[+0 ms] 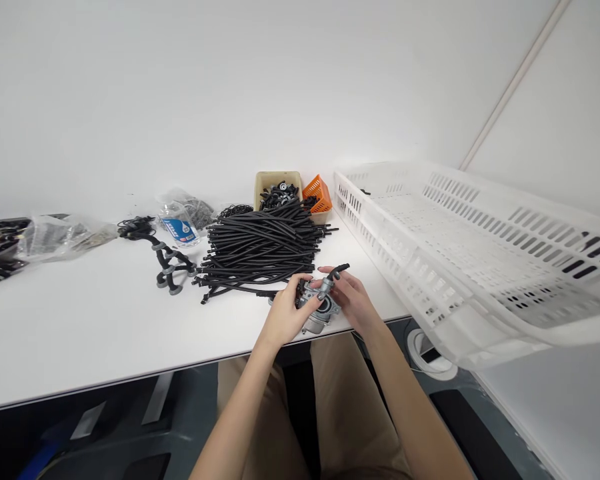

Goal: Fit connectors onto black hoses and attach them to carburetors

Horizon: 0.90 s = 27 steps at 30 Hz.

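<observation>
Near the table's front edge, a grey metal part [317, 323] with a round dark opening is between my two hands. My left hand [286, 313] grips it from the left, thumb across its top. My right hand [353, 299] closes on its right upper side, beside a short black hose piece [341, 269] that sticks up from the part. A large pile of black hoses [265, 243] lies just beyond my hands. The undersides of both hands and some fingertips are hidden.
A big white perforated crate [405, 267] stands at the right. Behind the hoses are a beige bin [265, 179] and an orange basket [321, 193] with small parts. Leftward lie black hoses with grey rings [167, 270], a labelled clear bottle [180, 227] and plastic bags [55, 237].
</observation>
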Motion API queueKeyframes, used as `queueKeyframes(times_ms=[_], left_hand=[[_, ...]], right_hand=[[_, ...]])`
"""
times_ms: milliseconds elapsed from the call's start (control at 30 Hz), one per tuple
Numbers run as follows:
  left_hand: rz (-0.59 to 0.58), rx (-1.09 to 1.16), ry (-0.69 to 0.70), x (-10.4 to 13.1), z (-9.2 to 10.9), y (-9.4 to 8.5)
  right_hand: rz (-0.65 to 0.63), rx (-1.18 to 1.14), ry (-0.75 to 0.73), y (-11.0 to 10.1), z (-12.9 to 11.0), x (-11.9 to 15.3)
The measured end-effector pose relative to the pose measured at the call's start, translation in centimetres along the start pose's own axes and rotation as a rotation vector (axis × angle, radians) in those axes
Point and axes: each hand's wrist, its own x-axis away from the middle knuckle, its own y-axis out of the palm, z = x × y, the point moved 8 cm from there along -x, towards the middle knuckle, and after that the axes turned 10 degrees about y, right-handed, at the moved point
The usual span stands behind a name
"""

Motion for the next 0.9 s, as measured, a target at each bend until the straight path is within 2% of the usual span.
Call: queueKeyframes(times_ms=[267, 633, 800, 900], left_hand=[[0.006, -0.019, -0.008, 0.05, -0.1, -0.09], [0.02, -0.065, 0.013, 0.23, -0.05, -0.12], [0.013, -0.045, 0.029, 0.23, 0.06, -0.1], [0.021, -0.05, 0.022, 0.23, 0.02, -0.19]], right_hand=[[0.022, -0.01, 0.014, 0.06, 0.09, -0.28], [0.029, 0.044, -0.12, -0.51, -0.14, -0.36], [-0.065, 0.037, -0.059, 0.22, -0.29, 0.07], [-0.058, 0.004, -0.009, 0.1, 0.06, -0.08]])
